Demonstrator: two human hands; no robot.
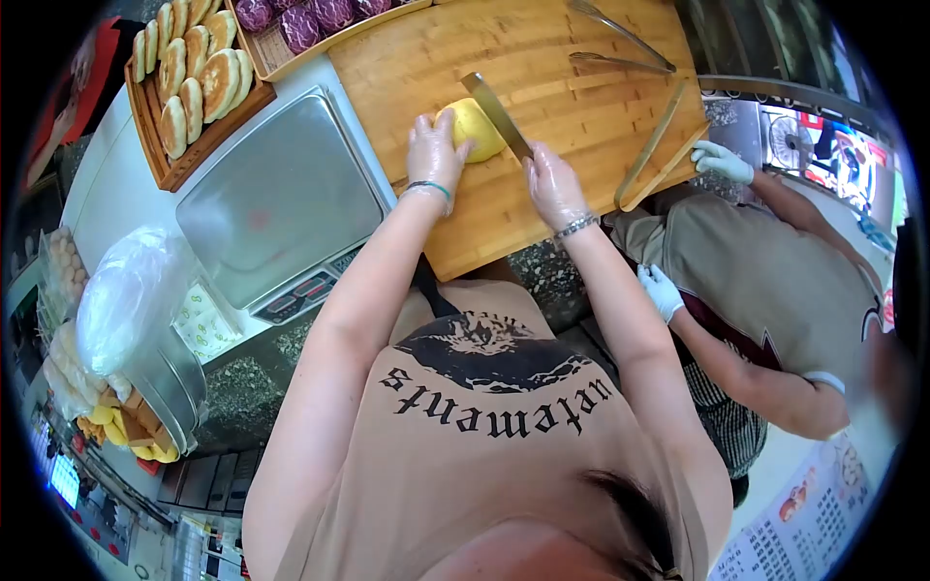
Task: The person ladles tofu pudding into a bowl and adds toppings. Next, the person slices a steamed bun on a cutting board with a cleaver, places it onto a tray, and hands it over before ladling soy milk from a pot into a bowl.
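Note:
On the wooden cutting board (417, 58) lies a round yellow bun (478, 132). My left hand (435, 153), in a clear plastic glove, presses against the bun's left side with its fingers curved around it. A knife (496, 111) with a broad metal blade is gripped by its handle in my right hand (555, 186), also gloved. The blade stands along the bun's right side; whether it has cut in, I cannot tell. My right fingers hide most of the handle.
Metal tongs (630, 44) and wooden tongs (651, 155) lie on the board's right part. Left of it are a metal-topped scale (281, 189), a wooden tray (165, 172) of flat browned buns and a box of purple buns (298, 29). A gloved co-worker (775, 261) stands close on the right.

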